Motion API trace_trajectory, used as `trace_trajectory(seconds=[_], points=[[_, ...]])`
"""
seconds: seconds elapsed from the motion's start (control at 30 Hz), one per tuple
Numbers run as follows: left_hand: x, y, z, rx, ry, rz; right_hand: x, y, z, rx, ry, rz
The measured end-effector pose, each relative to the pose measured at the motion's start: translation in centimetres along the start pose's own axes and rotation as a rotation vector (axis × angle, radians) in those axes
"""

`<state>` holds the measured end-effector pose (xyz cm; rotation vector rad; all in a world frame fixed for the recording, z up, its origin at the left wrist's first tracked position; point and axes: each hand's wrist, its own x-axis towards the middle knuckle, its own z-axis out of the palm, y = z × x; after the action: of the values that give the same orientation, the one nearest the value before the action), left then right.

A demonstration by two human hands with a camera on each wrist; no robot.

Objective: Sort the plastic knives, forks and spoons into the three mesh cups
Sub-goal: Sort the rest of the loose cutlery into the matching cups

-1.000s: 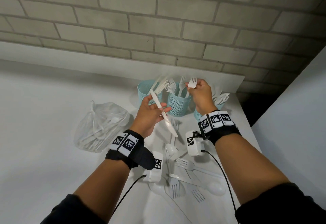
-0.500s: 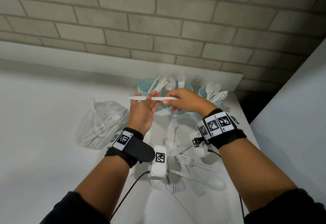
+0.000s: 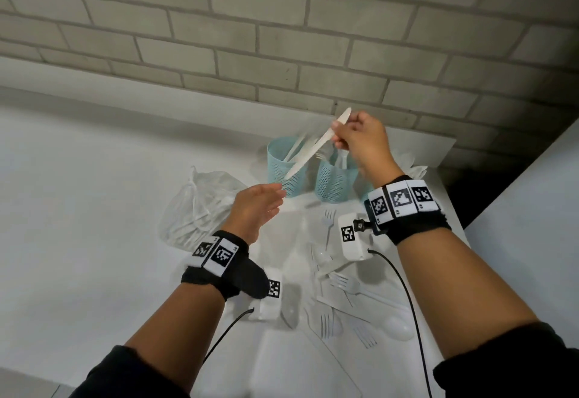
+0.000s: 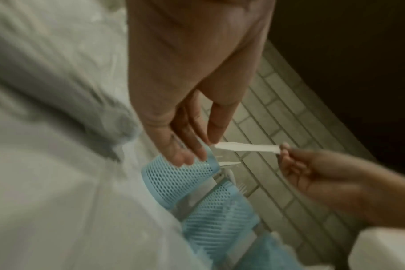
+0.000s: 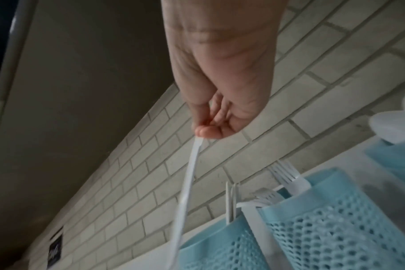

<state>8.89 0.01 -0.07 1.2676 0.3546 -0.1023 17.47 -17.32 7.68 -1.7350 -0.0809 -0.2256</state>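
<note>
1. The right hand (image 3: 363, 143) pinches a white plastic knife (image 3: 316, 148) near its upper end, thumb and curled fingers (image 5: 206, 130) closed on the flat of it. The knife hangs slanting down, its lower end over the left mesh cup (image 3: 286, 167).

2. The left hand (image 3: 255, 209) holds nothing. Its fingers are loose and nearly straight, hovering just beside that cup's wall above the desk (image 3: 94, 241).

3. I'd judge the knife very light and thin, stiff along its length yet a bit springy. A two-finger pinch near the end looks like plenty, and squeezing harder would only bend it.

4. The smooth plastic is likely slippery. Held at one end it can swing, so the low tip wants steering into the opening before letting go.

5. Knives already stand in the left cup and forks in the middle cup (image 3: 335, 179). The third cup is mostly hidden behind the right wrist, with spoon bowls showing past it.

6. The cups look light too, so a sideways knock from the knife might tip one.

7. More loose cutlery (image 3: 344, 297) lies flat on the desk nearer the person. Pieces lying flat will probably be easiest lifted by the handle edge. A tied plastic bag (image 3: 200, 206) sits to the left.
</note>
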Motion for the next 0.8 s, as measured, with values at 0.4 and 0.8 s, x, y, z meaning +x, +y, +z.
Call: trace_trajectory(seconds=[0.4,0.8], points=[[-3.1,-3.1,-1.8,1.369,-0.070,-0.145,1.1,2.3,4.9,-0.300,0.072,-0.188],[-1.4,-3.9,-0.1,1.506,-0.084,-0.089,-2.4,-0.5,0.8,-0.630,-0.627,-0.004]])
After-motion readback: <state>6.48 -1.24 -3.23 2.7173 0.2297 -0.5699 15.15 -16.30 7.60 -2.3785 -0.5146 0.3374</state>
